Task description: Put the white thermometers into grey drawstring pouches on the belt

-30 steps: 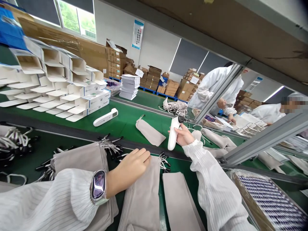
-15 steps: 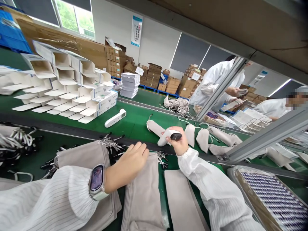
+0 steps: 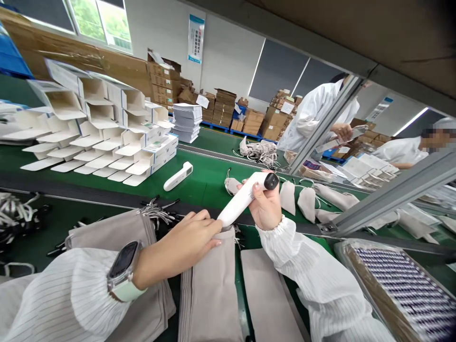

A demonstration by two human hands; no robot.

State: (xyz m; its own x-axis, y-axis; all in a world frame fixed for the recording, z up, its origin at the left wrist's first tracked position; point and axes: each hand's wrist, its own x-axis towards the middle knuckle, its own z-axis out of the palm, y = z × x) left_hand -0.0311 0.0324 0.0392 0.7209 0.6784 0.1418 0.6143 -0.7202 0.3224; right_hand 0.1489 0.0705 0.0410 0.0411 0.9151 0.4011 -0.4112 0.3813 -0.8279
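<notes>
My right hand (image 3: pixel 265 204) is wrapped round a white infrared thermometer (image 3: pixel 240 202), its dark sensor end pointing up and right. The lower tip of the thermometer is at the mouth of a grey drawstring pouch (image 3: pixel 217 289), the top one of a pile. My left hand (image 3: pixel 192 240), with a watch on the wrist, has its fingers closed on the pouch's upper edge; the fingertips are partly hidden. A second white thermometer (image 3: pixel 178 176) lies on the green belt beyond. More flat pouches (image 3: pixel 265 289) lie in piles to either side.
Open white cartons (image 3: pixel 117 133) are stacked at the far left, beside a pile of white booklets (image 3: pixel 187 122). Filled pouches (image 3: pixel 306 204) lie along the belt. A tray of batteries (image 3: pixel 406 289) sits at right. A metal post (image 3: pixel 320 128) slants upward; co-workers (image 3: pixel 313 114) are beyond.
My right hand has brought the thermometer nearer and turned it so its lower tip meets the pouch. My left hand has shifted to the pouch's mouth, its thumb now visible.
</notes>
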